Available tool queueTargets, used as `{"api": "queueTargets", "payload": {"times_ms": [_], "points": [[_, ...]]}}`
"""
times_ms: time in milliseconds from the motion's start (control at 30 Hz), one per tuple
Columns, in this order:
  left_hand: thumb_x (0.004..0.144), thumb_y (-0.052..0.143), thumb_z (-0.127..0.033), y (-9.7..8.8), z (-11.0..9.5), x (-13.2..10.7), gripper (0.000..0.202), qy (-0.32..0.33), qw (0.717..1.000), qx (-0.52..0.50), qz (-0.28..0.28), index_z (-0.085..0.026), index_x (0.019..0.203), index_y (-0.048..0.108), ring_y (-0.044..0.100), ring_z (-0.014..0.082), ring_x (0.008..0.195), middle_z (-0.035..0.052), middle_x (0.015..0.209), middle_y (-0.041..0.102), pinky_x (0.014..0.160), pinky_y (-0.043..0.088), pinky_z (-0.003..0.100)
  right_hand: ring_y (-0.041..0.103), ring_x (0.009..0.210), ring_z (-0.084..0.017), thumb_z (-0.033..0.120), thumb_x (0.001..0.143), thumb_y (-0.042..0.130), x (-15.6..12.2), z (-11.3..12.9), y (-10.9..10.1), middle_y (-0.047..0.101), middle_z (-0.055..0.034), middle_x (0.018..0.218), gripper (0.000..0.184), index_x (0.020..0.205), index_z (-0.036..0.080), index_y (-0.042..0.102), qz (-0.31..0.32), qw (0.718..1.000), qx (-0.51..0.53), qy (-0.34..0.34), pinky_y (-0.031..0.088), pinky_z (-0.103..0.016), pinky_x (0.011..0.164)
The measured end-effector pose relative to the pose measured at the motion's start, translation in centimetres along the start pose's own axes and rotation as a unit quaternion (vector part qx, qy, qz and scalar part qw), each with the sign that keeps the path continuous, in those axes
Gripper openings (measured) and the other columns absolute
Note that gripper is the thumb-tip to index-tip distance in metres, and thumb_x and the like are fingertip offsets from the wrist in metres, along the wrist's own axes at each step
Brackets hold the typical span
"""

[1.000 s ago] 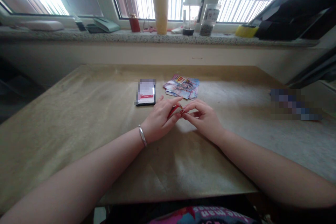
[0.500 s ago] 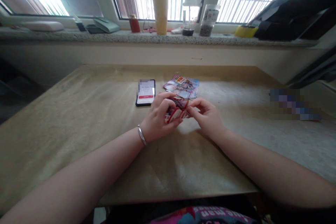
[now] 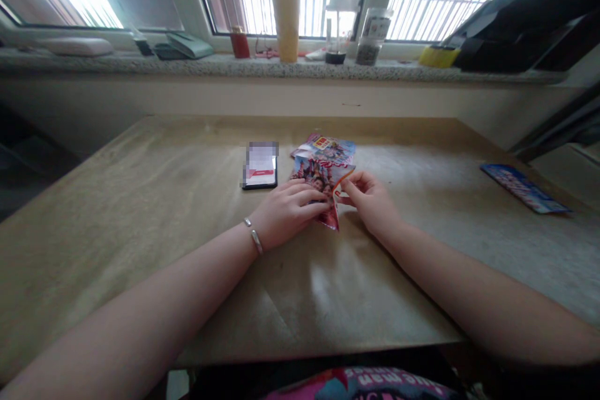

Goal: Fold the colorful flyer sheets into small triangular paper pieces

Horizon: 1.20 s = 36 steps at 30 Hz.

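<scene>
A glossy, colourful printed leaflet (image 3: 315, 169) lies on the table in front of me, its right part bent up and creased. My left hand (image 3: 293, 207) rests flat over its lower left part, fingers stretched out and pressing on it; a silver bangle is on the wrist. Between thumb and fingers, my right hand (image 3: 363, 197) pinches the leaflet's raised right edge. Just behind are more printed leaflets (image 3: 344, 149), partly covered by the one in hand. A phone (image 3: 261, 165) with a lit screen lies left of them, close to my left fingers.
A blue printed strip (image 3: 522, 187) lies at the right of the table (image 3: 140, 231). Along the windowsill (image 3: 225, 65) stand a tall cup of yellow drink (image 3: 285, 9), a red bottle (image 3: 240, 42), clear containers (image 3: 368, 53), a yellow roll (image 3: 439, 56) and a black bag (image 3: 520, 31).
The leaflet was curled up between both hands and is now opened out flatter. My left hand has gone from gripping it to lying flat on it; my right hand still pinches its edge.
</scene>
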<state>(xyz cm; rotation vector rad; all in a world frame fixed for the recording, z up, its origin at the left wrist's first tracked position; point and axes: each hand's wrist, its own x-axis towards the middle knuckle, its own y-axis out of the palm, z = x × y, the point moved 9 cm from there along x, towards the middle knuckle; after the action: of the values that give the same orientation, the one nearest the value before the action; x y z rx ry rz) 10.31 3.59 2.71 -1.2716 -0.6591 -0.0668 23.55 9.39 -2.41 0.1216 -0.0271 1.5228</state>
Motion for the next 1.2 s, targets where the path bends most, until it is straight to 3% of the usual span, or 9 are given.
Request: {"api": "queueTargets", "payload": {"times_ms": [167, 300, 500, 633, 767, 933, 1200], "points": [[0.090, 0.049, -0.019, 2.2, 0.9, -0.5, 0.027, -0.030, 0.998, -0.035, 0.053, -0.019, 0.114, 0.063, 0.063, 0.0197, 0.105, 0.0048, 0.116, 0.067, 0.091, 0.052, 0.036, 0.057, 0.060, -0.013, 0.051, 0.065, 0.070, 0.5, -1.1, -0.2, 0.058, 0.0031, 0.065, 0.037, 0.071, 0.022, 0.049, 0.008, 0.996, -0.094, 0.004, 0.054, -0.031, 0.061], [0.090, 0.048, -0.019, 3.0, 0.9, -0.8, 0.030, -0.031, 0.996, -0.047, 0.075, -0.019, 0.116, 0.063, 0.063, 0.0192, 0.107, 0.0031, 0.117, 0.067, 0.094, 0.052, 0.034, 0.058, 0.058, -0.015, 0.043, 0.070, 0.064, 1.1, -1.4, -0.5, 0.061, 0.0012, 0.063, 0.026, 0.071, 0.022, 0.048, 0.021, 0.984, -0.179, -0.004, 0.051, -0.031, 0.060], [0.092, 0.048, -0.024, 2.7, -0.1, -0.7, 0.033, -0.012, 0.991, -0.084, 0.107, -0.023, 0.122, 0.060, 0.055, 0.0228, 0.118, 0.0034, 0.126, 0.061, 0.099, 0.048, 0.039, 0.060, 0.058, -0.016, 0.037, 0.072, 0.061, 1.5, -1.5, -0.9, 0.061, 0.0010, 0.063, 0.019, 0.071, 0.023, 0.048, 0.026, 0.979, -0.202, -0.011, 0.051, -0.031, 0.059], [0.093, 0.048, -0.028, 2.6, -0.3, -0.7, 0.031, -0.012, 0.987, -0.105, 0.124, -0.024, 0.120, 0.062, 0.057, 0.0218, 0.116, 0.0028, 0.122, 0.064, 0.097, 0.049, 0.037, 0.059, 0.056, -0.015, 0.034, 0.073, 0.060, 1.5, -1.1, -1.0, 0.061, 0.0011, 0.062, 0.017, 0.071, 0.023, 0.048, 0.026, 0.973, -0.228, -0.029, 0.049, -0.030, 0.057], [0.095, 0.045, -0.029, 2.6, -0.3, -0.7, 0.030, -0.015, 0.988, -0.095, 0.121, -0.021, 0.118, 0.062, 0.059, 0.0205, 0.113, 0.0038, 0.120, 0.064, 0.095, 0.051, 0.035, 0.059, 0.059, -0.014, 0.030, 0.072, 0.061, 1.3, -0.3, -0.4, 0.063, 0.0004, 0.066, 0.013, 0.074, 0.021, 0.052, 0.040, 0.960, -0.269, -0.063, 0.047, -0.027, 0.056], [0.093, 0.047, -0.026, 2.7, -0.9, -0.6, 0.030, 0.008, 0.992, -0.053, 0.118, -0.022, 0.120, 0.060, 0.058, 0.0234, 0.113, 0.0058, 0.126, 0.060, 0.094, 0.051, 0.038, 0.059, 0.060, -0.013, 0.027, 0.072, 0.061, 1.4, -0.3, 0.0, 0.063, 0.0008, 0.067, 0.011, 0.078, 0.020, 0.056, 0.047, 0.957, -0.281, -0.058, 0.048, -0.026, 0.058], [0.092, 0.046, -0.028, 3.0, -0.4, -0.6, 0.032, -0.036, 0.989, -0.073, 0.123, -0.018, 0.119, 0.060, 0.060, 0.0235, 0.111, 0.0084, 0.126, 0.060, 0.096, 0.050, 0.039, 0.060, 0.062, -0.014, 0.028, 0.070, 0.065, 1.3, -0.5, 0.3, 0.065, -0.0002, 0.070, 0.018, 0.084, 0.019, 0.058, 0.062, 0.956, -0.283, -0.044, 0.048, -0.027, 0.058]]}}
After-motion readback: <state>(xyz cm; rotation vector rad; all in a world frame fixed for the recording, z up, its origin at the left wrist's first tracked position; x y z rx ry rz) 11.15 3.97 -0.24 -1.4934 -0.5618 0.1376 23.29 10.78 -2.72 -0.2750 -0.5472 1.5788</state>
